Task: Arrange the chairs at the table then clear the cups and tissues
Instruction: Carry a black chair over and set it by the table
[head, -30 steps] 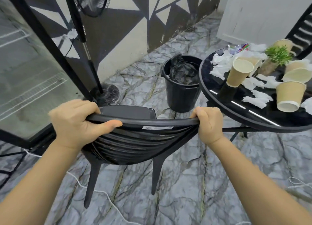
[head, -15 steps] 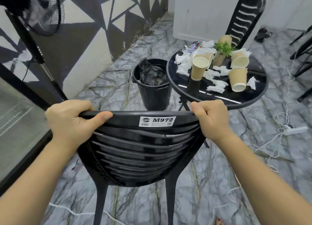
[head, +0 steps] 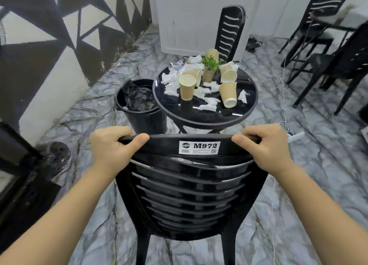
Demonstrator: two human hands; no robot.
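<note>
A black plastic chair (head: 187, 187) with a slatted back stands right in front of me, its back toward me. My left hand (head: 111, 147) grips the left end of its top rail and my right hand (head: 266, 145) grips the right end. Beyond it stands a round black table (head: 201, 116). On the table are several tan paper cups (head: 186, 86), some upright and some tipped, crumpled white tissues (head: 209, 103) and a small green plant (head: 209, 65). A second black chair (head: 229, 32) stands at the table's far side.
A black bin (head: 143, 113) with a dark liner sits left of the table. More black chairs (head: 334, 61) stand at the right. White cables and a power strip (head: 296, 136) lie on the marble floor. A patterned wall runs along the left.
The chair has swung round to face the table, and the table now lies straight ahead of it. Both hands keep their grip on the top rail.
</note>
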